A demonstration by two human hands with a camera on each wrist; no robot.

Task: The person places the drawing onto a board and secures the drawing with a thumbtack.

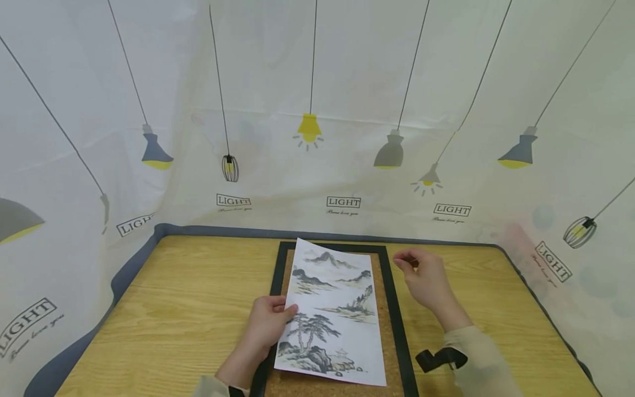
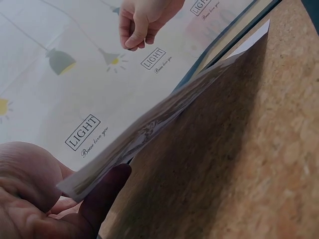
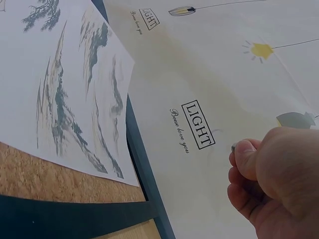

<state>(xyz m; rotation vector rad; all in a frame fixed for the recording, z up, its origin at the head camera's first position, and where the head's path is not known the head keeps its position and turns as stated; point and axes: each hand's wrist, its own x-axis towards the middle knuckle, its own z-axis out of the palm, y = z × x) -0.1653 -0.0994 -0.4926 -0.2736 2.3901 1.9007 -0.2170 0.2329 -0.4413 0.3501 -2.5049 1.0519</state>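
Observation:
A sheet of paper (image 1: 327,325) printed with an ink landscape of mountains and pines lies tilted over a cork board (image 1: 387,331) in a dark frame. My left hand (image 1: 268,325) pinches the sheet's left edge between thumb and fingers. From the left wrist view, the paper (image 2: 149,124) stands clear of the cork there and throws a shadow on it. Past the frame's right side, my right hand (image 1: 424,275) is raised with thumb and forefinger together. Between those tips, a tiny grey object (image 3: 233,147) just shows; the rest of it is hidden.
The dark frame (image 1: 397,325) borders the board on a wooden table (image 1: 198,298). Behind and at both sides hangs a pale cloth (image 1: 278,176) printed with lamps and the word LIGHT. A black strap (image 1: 441,358) circles the right sleeve.

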